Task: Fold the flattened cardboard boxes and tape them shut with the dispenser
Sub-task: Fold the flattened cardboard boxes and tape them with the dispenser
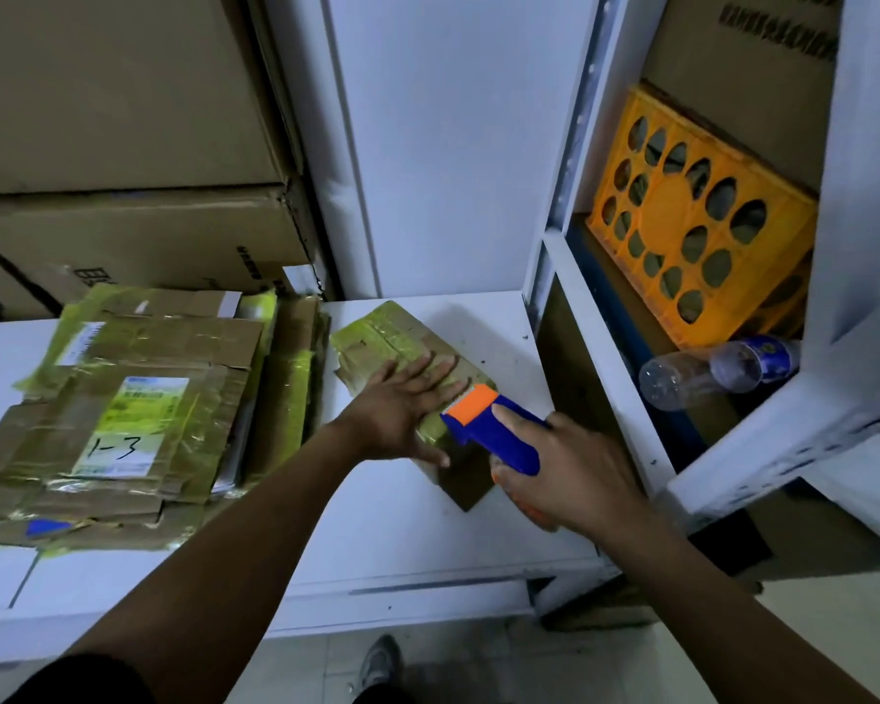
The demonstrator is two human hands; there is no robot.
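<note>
On the table (402, 525), one box (377, 332) under left hand (402, 409), one dispenser (478, 429)

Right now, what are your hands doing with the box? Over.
Left hand flat on box. Right hand grips dispenser against it. Flattened stack lies apart, left.

My view is dim and bluish, with soft glare on the yellow tape of the flattened boxes (123, 398) at the left end of the white table (387, 525), deep shadow inside the shelf (842, 170) right of that table, straight lines bowing toward the edges, and slight blur throughout.
</note>
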